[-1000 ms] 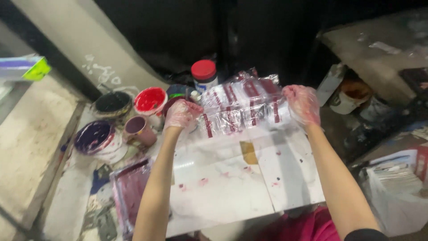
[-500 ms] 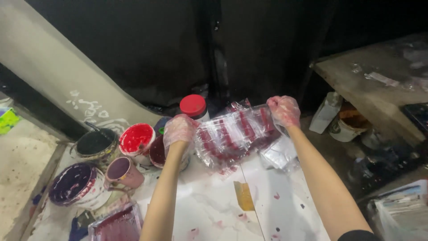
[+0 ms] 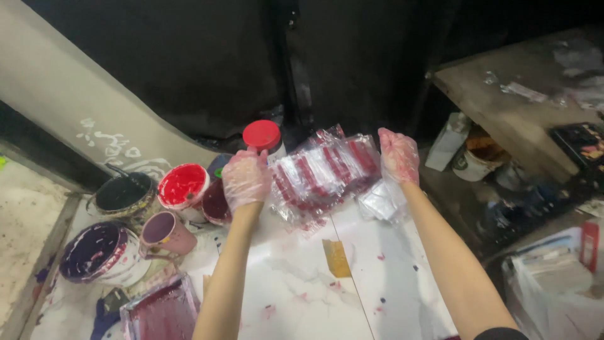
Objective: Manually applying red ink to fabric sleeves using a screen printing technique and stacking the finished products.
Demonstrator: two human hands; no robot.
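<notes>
Both my hands wear thin clear gloves smeared pink. My left hand (image 3: 246,179) and my right hand (image 3: 399,155) hold the two ends of a stack of clear plastic bags with red stripes (image 3: 324,169), lifted just above the far edge of a white table top (image 3: 390,283). A few plain clear bags (image 3: 380,203) lie on the table under my right wrist.
Paint pots stand to the left: a red-lidded jar (image 3: 262,136), an open red tub (image 3: 182,186), a black bucket (image 3: 121,194), a pink mug (image 3: 165,232), a purple-stained bucket (image 3: 100,253). A stained tray (image 3: 160,313) sits near left. A cluttered wooden shelf (image 3: 503,94) is at the right.
The view has tilted up and closed in. My hands have carried the striped bag stack toward the far table edge, by the paint pots, still gripping both ends.
</notes>
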